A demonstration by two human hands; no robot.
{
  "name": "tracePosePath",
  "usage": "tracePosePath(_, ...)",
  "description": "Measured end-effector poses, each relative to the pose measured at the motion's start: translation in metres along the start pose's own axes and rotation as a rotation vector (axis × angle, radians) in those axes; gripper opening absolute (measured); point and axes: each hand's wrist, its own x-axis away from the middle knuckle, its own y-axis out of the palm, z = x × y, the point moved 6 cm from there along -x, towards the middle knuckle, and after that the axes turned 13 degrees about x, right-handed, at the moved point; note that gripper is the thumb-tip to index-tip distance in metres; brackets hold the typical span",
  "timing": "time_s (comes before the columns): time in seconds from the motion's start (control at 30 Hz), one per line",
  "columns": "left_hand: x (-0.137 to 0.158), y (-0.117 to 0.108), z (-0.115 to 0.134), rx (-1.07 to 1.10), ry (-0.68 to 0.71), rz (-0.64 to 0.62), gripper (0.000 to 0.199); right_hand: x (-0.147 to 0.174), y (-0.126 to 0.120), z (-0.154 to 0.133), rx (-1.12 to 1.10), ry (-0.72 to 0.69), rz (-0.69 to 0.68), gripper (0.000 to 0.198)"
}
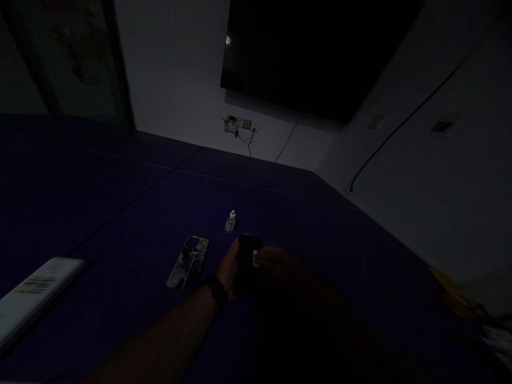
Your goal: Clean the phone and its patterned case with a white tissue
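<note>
In the dim head view, my left hand, with a dark band on its wrist, is wrapped round a black smartphone. My right hand reaches in from the right and pinches a small white cloth or wipe against the phone's face. Its fingers are partly lost in shadow. To the left of the phone lies a phone case with a dark printed back and a camera cut-out. Just beyond my left hand stands a small clear bottle with a white cap, upright.
A long white box lies at the left on the dark blue surface. Ahead, a large black television hangs on the wall above sockets with cables. Something yellow lies at the far right.
</note>
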Motion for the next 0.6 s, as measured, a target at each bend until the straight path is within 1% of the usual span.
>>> tracePosePath(0.1, -0.002, -0.002, -0.003, 0.041, -0.058, -0.027, 0.056, -0.022, -0.014, 0.024, 0.031, -0.007, 0.050, 0.026)
tracePosePath(0.2, -0.004, -0.005, -0.003, 0.062, -0.072, -0.047, 0.059, -0.030, -0.019, 0.028, 0.037, -0.023, 0.066, 0.026)
tracePosePath(0.27, -0.004, -0.005, -0.004, 0.071, -0.082, -0.051, 0.061, -0.024, -0.017, 0.019, 0.037, -0.042, 0.055, 0.026)
tracePosePath(0.37, -0.006, -0.006, -0.002, 0.064, -0.057, -0.024, 0.062, -0.003, -0.010, -0.003, 0.041, -0.077, 0.006, 0.025)
tracePosePath(0.47, -0.007, -0.005, 0.001, 0.023, 0.000, 0.014, 0.056, 0.016, -0.003, -0.022, 0.001, -0.052, -0.064, 0.022)
tracePosePath(0.5, -0.007, -0.005, 0.001, 0.004, 0.015, 0.020, 0.054, 0.019, -0.002, -0.027, -0.009, -0.042, -0.080, 0.024)
tracePosePath(0.6, -0.006, -0.003, 0.002, -0.030, 0.036, 0.014, 0.053, 0.021, -0.001, -0.031, -0.024, -0.019, -0.101, 0.030)
